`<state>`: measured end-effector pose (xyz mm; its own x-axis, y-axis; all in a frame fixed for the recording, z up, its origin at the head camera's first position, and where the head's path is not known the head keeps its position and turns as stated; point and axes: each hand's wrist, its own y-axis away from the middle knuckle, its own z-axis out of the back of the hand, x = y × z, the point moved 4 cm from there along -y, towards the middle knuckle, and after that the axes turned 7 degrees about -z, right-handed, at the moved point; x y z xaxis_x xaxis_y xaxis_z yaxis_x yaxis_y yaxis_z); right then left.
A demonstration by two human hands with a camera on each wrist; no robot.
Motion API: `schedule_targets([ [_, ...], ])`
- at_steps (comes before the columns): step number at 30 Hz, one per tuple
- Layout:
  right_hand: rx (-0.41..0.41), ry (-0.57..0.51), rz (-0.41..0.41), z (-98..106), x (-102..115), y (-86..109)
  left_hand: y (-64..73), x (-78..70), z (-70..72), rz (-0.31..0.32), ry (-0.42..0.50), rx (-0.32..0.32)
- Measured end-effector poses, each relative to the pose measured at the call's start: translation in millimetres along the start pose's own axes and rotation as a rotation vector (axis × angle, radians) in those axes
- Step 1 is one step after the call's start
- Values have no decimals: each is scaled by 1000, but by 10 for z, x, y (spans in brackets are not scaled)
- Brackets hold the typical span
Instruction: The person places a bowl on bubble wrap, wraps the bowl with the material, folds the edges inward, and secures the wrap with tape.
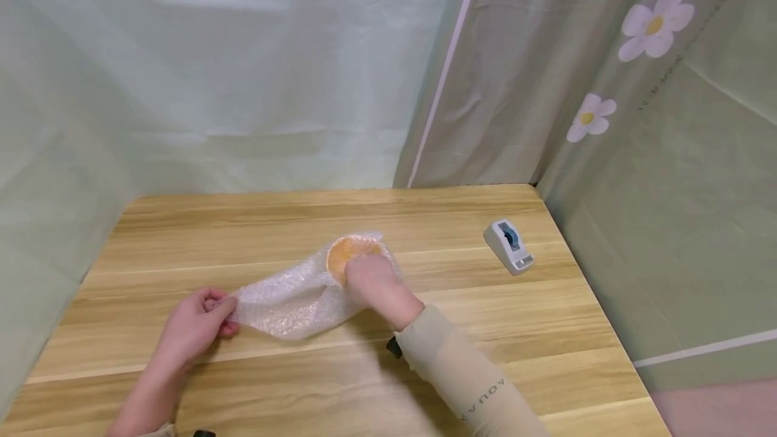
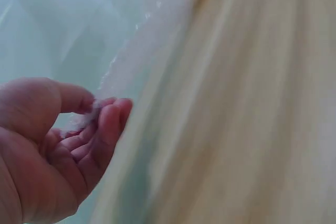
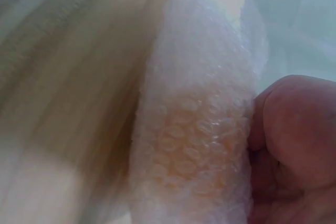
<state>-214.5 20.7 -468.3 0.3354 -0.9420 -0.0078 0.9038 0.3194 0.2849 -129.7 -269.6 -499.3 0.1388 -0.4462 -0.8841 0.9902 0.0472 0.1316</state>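
A sheet of clear bubble wrap (image 1: 291,302) stretches across the wooden table, its right part around a round orange cup or bowl (image 1: 341,253). My left hand (image 1: 197,322) pinches the loose left end of the wrap between thumb and fingers, as the left wrist view also shows. Over the open mouth of the orange piece is my right hand (image 1: 373,282), knuckles bent and fingertips hidden at or inside the rim. In the right wrist view the orange wall shows through the bubble wrap (image 3: 194,61), with the right thumb (image 3: 302,124) close against its edge.
A white and grey tape dispenser (image 1: 500,245) with a blue roll stands toward the right side of the wooden table (image 1: 546,349). Pale green curtains (image 1: 273,86) hang behind and beside the table, with white flowers (image 1: 652,29) printed at right.
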Motion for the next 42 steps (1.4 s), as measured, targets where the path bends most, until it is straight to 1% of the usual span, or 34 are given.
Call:
schedule_targets([
  [4,25,-27,29,48,-40,3,0,-170,2,-67,66,-105],
  [7,26,-65,56,80,-76,-5,-17,-305,1,-134,133,-153],
  [9,42,-124,64,90,-105,-19,-24,-399,-14,-171,190,-173],
  [11,63,-203,67,99,-135,-32,-34,-505,-55,-208,285,-182],
  [13,90,-298,54,113,-173,-44,-44,-631,-121,-244,365,-186],
  [15,127,-386,38,123,-216,-60,-64,-765,-216,-273,425,-180],
  [16,137,-413,42,137,-236,-67,-76,-832,-270,-288,451,-173],
  [19,174,-477,71,165,-291,-96,-121,-1009,-430,-325,484,-151],
  [23,208,-519,124,188,-339,-118,-196,-1160,-632,-346,532,-121],
  [25,237,-563,118,189,-352,-115,-229,-1199,-732,-339,534,-116],
  [26,238,-563,116,189,-355,-117,-242,-1212,-784,-332,526,-112],
  [28,235,-580,96,193,-357,-112,-268,-1227,-882,-321,481,-111],
  [30,211,-574,74,205,-352,-109,-296,-1224,-968,-320,426,-109],
  [33,182,-566,48,216,-334,-114,-342,-1197,-1070,-341,347,-96],
  [34,172,-554,49,218,-326,-118,-355,-1181,-1094,-350,324,-91],
  [36,179,-553,52,210,-310,-125,-377,-1139,-1129,-361,294,-81],
  [39,169,-536,77,198,-296,-130,-389,-1086,-1156,-366,233,-64],
  [42,158,-554,98,196,-304,-116,-394,-1052,-1173,-382,177,-47],
])
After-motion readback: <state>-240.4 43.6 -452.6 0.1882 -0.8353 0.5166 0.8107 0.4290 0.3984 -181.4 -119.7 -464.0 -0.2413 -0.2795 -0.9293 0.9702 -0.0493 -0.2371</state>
